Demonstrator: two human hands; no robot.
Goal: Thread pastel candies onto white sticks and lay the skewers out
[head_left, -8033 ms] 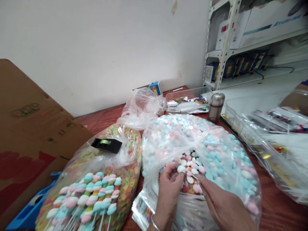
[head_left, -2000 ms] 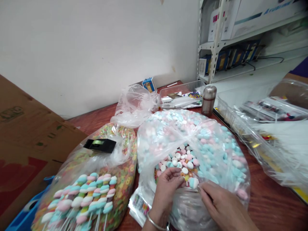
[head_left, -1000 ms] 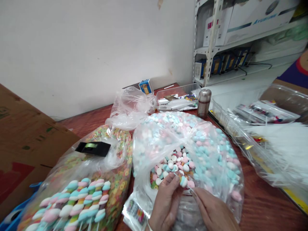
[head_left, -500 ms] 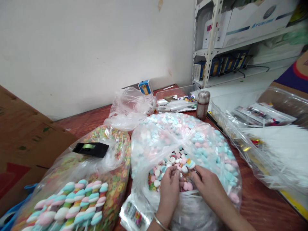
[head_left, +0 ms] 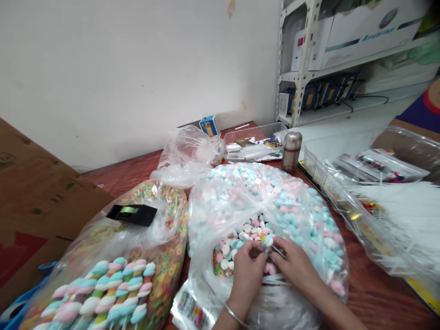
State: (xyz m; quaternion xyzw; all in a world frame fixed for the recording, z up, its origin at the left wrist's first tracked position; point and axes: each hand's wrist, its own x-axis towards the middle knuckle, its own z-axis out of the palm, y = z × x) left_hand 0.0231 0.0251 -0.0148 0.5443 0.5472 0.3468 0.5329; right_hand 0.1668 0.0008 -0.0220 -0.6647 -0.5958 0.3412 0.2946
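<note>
A large clear plastic bag (head_left: 302, 215) full of pink, blue and white round marshmallow candies lies in front of me, its mouth open toward me. Both my hands are at that opening. My left hand (head_left: 248, 271), with a metal bangle on the wrist, pinches a candy (head_left: 267, 239) between its fingertips. My right hand (head_left: 296, 269) is closed on a thin white stick (head_left: 277, 250) whose tip meets that candy. Loose candies lie just beyond my fingers.
On the left, a bag of ring candies (head_left: 165, 220) bears a black tape dispenser (head_left: 131, 214) and a row of finished marshmallow skewers (head_left: 113, 288). A cardboard box (head_left: 37, 192) stands far left. Behind: a crumpled bag (head_left: 192, 156), clear tray (head_left: 257, 144), steel flask (head_left: 291, 151). White sticks (head_left: 395, 206) right.
Over the last second my hands went forward into the bag's mouth and came together; the candy and stick now meet at my fingertips. The view shifted slightly.
</note>
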